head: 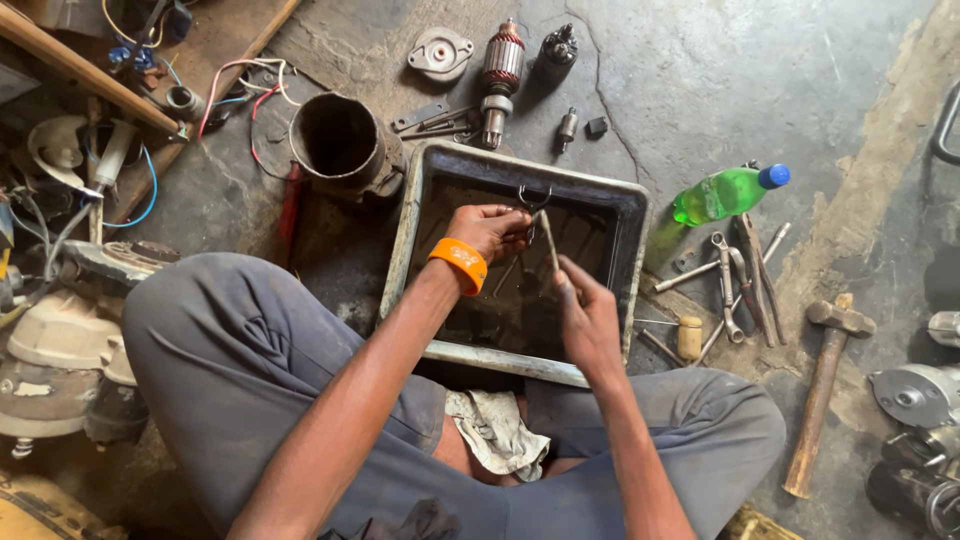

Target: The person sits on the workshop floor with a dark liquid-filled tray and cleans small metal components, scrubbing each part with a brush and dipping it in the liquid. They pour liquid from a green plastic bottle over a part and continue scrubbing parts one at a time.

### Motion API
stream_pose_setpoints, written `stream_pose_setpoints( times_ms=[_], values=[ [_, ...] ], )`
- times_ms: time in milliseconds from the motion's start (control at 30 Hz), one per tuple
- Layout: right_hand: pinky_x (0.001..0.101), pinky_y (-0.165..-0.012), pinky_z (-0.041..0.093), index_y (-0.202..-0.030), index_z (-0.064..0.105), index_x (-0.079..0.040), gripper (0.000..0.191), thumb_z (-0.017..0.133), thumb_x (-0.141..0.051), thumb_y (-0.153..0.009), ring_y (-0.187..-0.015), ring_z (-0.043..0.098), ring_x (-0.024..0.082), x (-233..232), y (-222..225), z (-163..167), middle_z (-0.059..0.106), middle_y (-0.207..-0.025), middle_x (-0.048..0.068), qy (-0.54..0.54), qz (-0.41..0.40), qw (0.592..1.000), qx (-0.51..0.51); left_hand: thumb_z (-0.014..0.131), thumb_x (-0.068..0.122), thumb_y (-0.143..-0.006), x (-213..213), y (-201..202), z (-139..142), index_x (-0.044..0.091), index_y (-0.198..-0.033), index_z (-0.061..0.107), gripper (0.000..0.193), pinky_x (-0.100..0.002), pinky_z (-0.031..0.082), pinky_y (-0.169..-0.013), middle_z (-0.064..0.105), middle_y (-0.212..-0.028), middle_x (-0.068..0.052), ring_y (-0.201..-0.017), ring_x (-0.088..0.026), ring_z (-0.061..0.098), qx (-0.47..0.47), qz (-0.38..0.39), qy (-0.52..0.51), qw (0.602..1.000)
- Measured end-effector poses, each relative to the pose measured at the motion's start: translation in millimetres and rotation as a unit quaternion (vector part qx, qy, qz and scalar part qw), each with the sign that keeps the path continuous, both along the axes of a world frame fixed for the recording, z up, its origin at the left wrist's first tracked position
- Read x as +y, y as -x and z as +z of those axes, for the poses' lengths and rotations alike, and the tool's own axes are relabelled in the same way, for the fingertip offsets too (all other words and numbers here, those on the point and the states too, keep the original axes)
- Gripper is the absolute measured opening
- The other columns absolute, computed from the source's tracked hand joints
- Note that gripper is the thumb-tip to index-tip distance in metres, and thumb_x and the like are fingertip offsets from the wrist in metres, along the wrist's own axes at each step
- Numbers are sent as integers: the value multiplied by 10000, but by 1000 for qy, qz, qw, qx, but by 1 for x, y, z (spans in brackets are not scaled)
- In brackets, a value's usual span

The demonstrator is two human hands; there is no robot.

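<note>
Over the metal tray now: the left hand, orange wristband on, is pinched shut on a small forked metal part, hanging it above the dark liquid, likely so drips fall back in. At five o'clock from it, the right hand closes around a thin brush-like stick, tip angled up to the part. Green bottle sits at three o'clock, hammer beyond, motor armature at twelve.

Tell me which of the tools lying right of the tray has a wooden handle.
The hammer, lying farthest right beside the tray. Its long brown wooden handle sets it apart from the all-metal wrenches nearer the green bottle.
</note>
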State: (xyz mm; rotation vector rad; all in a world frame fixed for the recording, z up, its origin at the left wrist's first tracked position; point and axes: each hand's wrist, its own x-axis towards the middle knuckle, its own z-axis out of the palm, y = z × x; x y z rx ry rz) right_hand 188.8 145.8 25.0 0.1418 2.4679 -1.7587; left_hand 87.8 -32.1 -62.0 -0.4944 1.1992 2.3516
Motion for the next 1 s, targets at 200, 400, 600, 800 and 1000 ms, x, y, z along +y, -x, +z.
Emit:
stream_pose_setpoints(
  times_ms=[200, 400, 600, 800, 1000],
  values=[
    [217, -461, 304, -1408, 657, -49, 436, 592, -264, -1035, -554, 382, 5, 0, 1, 6, 505, -698, -83, 63, -3, 996, -60, 722, 65, -926, 6, -5, -3, -16, -979, 746, 99, -305, 626, -720, 762, -895, -80, -792, -164, 732, 11, -30, 12, 999],
    [228, -425, 309, -1389, 657, -48, 424, 612, -259, -1024, -488, 395, 7, -3, -3, 15, 513, -636, -86, 51, -6, 996, -73, 680, 84, -935, 5, 0, -7, -13, -978, 733, 118, -348, 633, -762, 769, -928, -107, -842, -211, 755, 0, 10, -60, 998],
    [231, -411, 332, -1383, 646, -54, 435, 593, -279, -1015, -470, 413, 13, -3, -2, 18, 541, -649, -89, 55, -19, 996, -64, 672, 75, -942, 0, 2, -6, -21, -988, 716, 115, -373, 624, -813, 762, -945, -107, -866, -217, 750, 6, -9, -63, 998],
    [229, -430, 347, -1377, 647, -47, 431, 605, -276, -1014, -491, 419, 11, -5, -4, 13, 590, -699, -85, 60, -11, 996, -65, 675, 90, -947, -6, 0, 3, -9, -977, 712, 109, -376, 625, -807, 743, -931, -103, -851, -213, 738, -23, 11, -65, 998],
    [276, -464, 371, -1420, 663, -82, 442, 625, -284, -1028, -516, 447, 71, 9, -3, 5, 581, -711, 7, 35, -19, 995, -95, 691, 72, -927, -6, 3, 10, -7, -968, 709, 91, -368, 643, -794, 743, -918, -101, -818, -206, 746, 18, 40, -76, 996]
  ],
)
